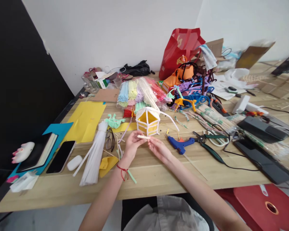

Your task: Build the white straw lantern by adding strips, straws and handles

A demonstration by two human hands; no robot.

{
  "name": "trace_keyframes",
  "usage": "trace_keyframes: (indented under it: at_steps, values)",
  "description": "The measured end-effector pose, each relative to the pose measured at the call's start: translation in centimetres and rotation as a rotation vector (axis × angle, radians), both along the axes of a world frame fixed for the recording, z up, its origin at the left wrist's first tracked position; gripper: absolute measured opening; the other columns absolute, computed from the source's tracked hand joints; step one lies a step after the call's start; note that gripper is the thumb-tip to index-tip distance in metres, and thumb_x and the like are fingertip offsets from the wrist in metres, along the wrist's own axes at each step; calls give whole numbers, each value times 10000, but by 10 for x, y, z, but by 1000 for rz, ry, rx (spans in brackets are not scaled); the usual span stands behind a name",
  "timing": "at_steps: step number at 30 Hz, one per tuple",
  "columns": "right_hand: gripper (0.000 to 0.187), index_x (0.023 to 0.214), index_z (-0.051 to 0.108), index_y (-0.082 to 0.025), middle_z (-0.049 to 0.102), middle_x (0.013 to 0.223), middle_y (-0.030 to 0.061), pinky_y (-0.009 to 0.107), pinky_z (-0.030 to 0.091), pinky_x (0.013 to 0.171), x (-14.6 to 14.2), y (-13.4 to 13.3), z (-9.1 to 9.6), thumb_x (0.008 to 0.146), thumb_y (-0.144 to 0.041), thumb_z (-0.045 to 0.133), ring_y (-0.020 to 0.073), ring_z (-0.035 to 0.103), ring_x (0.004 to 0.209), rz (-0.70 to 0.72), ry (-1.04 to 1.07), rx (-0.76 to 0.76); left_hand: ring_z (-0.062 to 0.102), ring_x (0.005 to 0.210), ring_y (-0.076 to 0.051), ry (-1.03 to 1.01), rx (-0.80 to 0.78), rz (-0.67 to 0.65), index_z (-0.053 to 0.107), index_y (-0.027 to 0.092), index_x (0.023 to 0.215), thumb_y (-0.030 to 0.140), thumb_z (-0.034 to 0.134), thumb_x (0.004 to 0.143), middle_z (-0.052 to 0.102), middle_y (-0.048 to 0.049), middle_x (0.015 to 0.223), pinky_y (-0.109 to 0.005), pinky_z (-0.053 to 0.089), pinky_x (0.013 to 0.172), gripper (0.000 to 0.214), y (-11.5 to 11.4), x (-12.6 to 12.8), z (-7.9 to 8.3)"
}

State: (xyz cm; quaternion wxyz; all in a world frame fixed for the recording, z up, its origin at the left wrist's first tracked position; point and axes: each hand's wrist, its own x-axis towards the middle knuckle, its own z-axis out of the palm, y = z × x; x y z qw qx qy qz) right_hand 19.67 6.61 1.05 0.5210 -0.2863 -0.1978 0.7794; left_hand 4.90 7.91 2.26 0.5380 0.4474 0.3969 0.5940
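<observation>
Forearms (pixel 105 200) are stretching over the desk (pixel 155 181); your left hand (pixel 132 144) and right hand (pixel 159 150) are pinching a white strip (pixel 142 137), grips closed, near the frame (pixel 147 123), which a careless push might be toppling.

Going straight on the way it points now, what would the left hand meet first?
Probably the small white-and-yellow model, which stands just beyond the left hand and the white piece it holds; the gap in depth is unclear.
</observation>
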Motion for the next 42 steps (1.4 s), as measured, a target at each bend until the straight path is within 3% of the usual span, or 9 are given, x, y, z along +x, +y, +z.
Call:
trace_keyframes:
  at_steps: [4, 9, 12, 16, 23, 30, 42]
  values:
    - [117, 865, 672, -167, 702, 794, 30, 192, 552, 648, 1, 2, 0, 786, -248, 701, 102, 655, 684, -8, -63, 56, 635, 701, -113, -22, -54, 2, 613, 157, 772, 231, 840, 577, 666, 2, 760, -237, 517, 690, 308, 1, -1, -1]
    - [193, 840, 617, -184, 697, 858, 67, 323, 549, 730, 8, 6, 3, 841, -370, 563, 182, 669, 778, -53, -284, 193, 663, 733, -127, -26, -77, -4, 628, 150, 763, 250, 831, 610, 705, -23, 784, -266, 534, 750, 273, 2, -1, 1]
    - [175, 873, 613, -186, 659, 752, 36, 334, 514, 688, 11, 4, 4, 836, -330, 521, 186, 633, 700, -69, -514, 313, 683, 759, -144, -13, -65, -35, 630, 157, 823, 318, 784, 691, 726, -50, 898, -313, 548, 788, 258, 0, 0, 4]
    - [128, 828, 642, -185, 643, 798, 43, 330, 448, 783, 13, -1, 7, 815, -250, 532, 201, 588, 806, -61, -843, 534, 698, 828, -174, 50, -43, -111, 644, 152, 885, 340, 736, 754, 726, -79, 972, -344, 552, 832, 247, -4, 2, 7]
    - [143, 899, 632, -175, 614, 823, 63, 298, 397, 705, 17, -4, 11, 872, -198, 494, 186, 554, 718, 95, -1202, 817, 688, 753, -155, 164, -13, -171, 638, 156, 852, 346, 726, 760, 713, -46, 829, -297, 560, 768, 230, -3, 3, 6]
    - [175, 935, 599, -159, 627, 864, 77, 287, 420, 712, 17, -5, 11, 905, -161, 427, 183, 587, 747, 178, -1336, 928, 683, 708, -145, 216, -5, -186, 623, 152, 850, 349, 694, 786, 700, -42, 809, -276, 565, 711, 219, -2, 0, 6]
    - [207, 932, 631, -172, 679, 881, 89, 289, 439, 734, 19, -3, 10, 894, -141, 429, 194, 621, 775, 229, -1390, 974, 685, 697, -155, 310, 41, -170, 629, 164, 848, 358, 665, 807, 705, -47, 817, -277, 554, 691, 202, -2, -1, -2]
